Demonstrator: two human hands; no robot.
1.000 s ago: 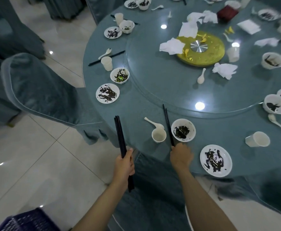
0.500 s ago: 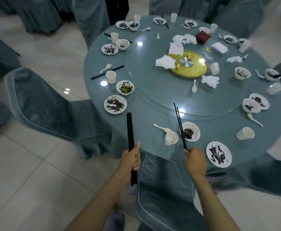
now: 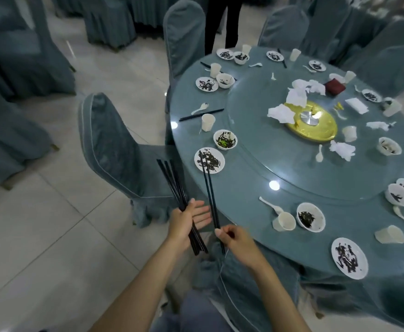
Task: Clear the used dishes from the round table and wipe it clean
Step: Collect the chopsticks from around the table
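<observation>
My left hand (image 3: 186, 220) holds a bundle of black chopsticks (image 3: 175, 185) beside the table, its fingers spread apart around them. My right hand (image 3: 238, 242) pinches a pair of black chopsticks (image 3: 209, 188) lifted off the table and tilted toward the left hand. The round table (image 3: 248, 195), under a teal cloth, carries soiled white plates (image 3: 209, 160), bowls (image 3: 310, 217), cups (image 3: 284, 221), spoons (image 3: 270, 205) and crumpled napkins (image 3: 281, 113). A glass turntable with a gold hub (image 3: 312, 124) fills the middle.
A covered chair (image 3: 114, 149) stands left of the table, another (image 3: 244, 291) is right under my arms. More chairs ring the far side. A person's dark legs (image 3: 222, 22) stand beyond the table. Another pair of chopsticks (image 3: 201, 115) lies at the table's left edge.
My right hand lifted its pair of chopsticks off the table and carried it left toward my left hand. My left hand's fingers opened around its bundle. The view swung left.
</observation>
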